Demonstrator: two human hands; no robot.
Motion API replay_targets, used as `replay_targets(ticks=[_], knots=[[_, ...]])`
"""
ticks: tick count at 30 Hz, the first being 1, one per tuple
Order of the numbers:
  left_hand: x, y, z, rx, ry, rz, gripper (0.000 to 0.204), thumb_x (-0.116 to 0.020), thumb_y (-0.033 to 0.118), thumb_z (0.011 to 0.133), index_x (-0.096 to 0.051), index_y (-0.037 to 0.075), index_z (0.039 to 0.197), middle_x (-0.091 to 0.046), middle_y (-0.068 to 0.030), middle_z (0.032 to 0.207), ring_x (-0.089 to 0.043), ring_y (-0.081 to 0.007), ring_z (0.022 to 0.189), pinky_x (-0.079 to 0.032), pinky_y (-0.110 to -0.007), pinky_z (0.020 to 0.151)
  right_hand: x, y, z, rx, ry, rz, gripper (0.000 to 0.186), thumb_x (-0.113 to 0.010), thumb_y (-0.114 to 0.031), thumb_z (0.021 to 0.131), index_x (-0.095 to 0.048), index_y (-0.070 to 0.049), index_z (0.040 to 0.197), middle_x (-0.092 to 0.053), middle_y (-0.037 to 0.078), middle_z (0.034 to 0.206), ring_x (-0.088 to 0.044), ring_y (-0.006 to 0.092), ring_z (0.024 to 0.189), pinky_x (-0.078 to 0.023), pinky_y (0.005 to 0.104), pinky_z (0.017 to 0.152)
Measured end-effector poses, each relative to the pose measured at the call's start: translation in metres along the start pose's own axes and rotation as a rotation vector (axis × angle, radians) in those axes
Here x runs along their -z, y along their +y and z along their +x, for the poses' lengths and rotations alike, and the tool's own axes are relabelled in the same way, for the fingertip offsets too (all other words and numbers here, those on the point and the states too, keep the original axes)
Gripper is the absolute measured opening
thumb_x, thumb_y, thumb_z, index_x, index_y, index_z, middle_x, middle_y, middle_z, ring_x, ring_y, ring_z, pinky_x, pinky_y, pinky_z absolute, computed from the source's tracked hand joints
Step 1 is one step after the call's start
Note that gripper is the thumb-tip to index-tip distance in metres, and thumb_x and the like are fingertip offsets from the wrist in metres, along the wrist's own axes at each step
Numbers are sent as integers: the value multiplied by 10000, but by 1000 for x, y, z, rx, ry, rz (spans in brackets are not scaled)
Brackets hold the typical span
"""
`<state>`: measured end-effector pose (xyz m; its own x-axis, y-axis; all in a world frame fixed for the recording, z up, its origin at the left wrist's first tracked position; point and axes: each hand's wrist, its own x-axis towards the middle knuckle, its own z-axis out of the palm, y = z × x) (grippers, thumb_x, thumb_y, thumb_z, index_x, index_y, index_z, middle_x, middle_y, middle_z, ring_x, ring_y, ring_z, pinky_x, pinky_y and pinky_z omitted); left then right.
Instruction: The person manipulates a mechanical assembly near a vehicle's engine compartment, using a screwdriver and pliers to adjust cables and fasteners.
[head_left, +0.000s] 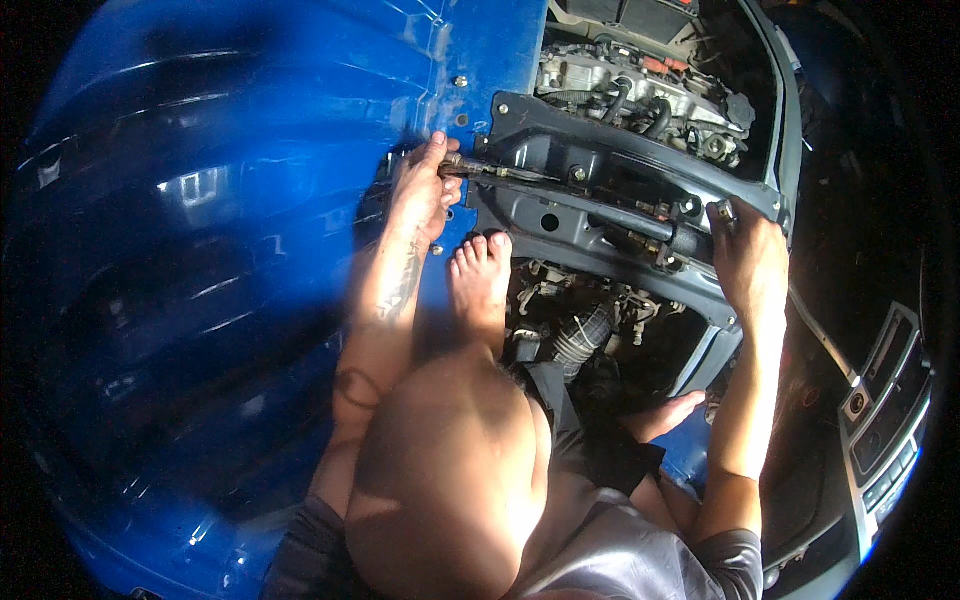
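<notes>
My left hand (pixel 430 190) is closed around the left end of a long, thin dark rod (pixel 610 208), with the thumb on top near its metal end fitting (pixel 455 165). The rod lies across a black metal crossmember (pixel 530 125) that has round holes and bolts. At the crossmember's right end my right hand (pixel 750 260) is closed, its fingers curled at a small shiny metal piece (pixel 725 210). Its kind is too small to tell. The palm hides the rest of the piece.
A large blue body panel (pixel 200 270) fills the left. Beyond the crossmember shows a metal engine (pixel 640 90) with hoses; nearer is an opening with a ribbed hose (pixel 585 335). My bare foot (pixel 480 275) rests beside the crossmember. A dark dashboard panel (pixel 885 400) stands at the right.
</notes>
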<state>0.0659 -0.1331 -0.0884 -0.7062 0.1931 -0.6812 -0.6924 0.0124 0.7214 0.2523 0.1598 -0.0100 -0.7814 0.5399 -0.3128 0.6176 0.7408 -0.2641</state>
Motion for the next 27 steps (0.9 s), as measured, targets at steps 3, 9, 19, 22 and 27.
replay_targets(ticks=[3,9,19,22,27], knots=[[3,-9,4,-91,-50,-24,304,-562,336,946,-559,37,1004,-513,-22,758,-473,-93,550,-385,-235,495,-1,4,0,47,37,11,247,-619,-253,871,-672,-32,968,-647,228,786,-650,380,781,-520,437,687],[-2,-49,15,-489,-177,-374,282,-533,361,955,-552,89,1027,-572,-20,885,-524,-113,840,-430,-281,735,2,-2,1,49,11,16,236,-616,-250,874,-663,-28,938,-639,227,757,-643,393,766,-513,445,675],[3,16,1,213,-99,82,341,-565,391,929,-577,50,924,-441,22,604,-365,-54,423,-255,-197,367,3,-1,3,29,-24,8,195,-625,-214,865,-647,-23,899,-635,224,751,-639,396,771,-507,447,676],[6,15,5,222,-132,71,280,-587,342,929,-572,65,886,-399,47,576,-322,-39,402,-235,-193,358,-1,0,2,36,4,7,182,-629,-205,860,-645,-28,905,-637,223,762,-640,397,772,-505,448,675],[1,3,0,30,-193,-112,196,-571,280,947,-564,97,878,-398,50,607,-322,-38,432,-239,-192,385,4,3,2,53,-1,33,195,-625,-206,861,-644,-26,936,-642,230,802,-642,398,784,-504,445,682]])
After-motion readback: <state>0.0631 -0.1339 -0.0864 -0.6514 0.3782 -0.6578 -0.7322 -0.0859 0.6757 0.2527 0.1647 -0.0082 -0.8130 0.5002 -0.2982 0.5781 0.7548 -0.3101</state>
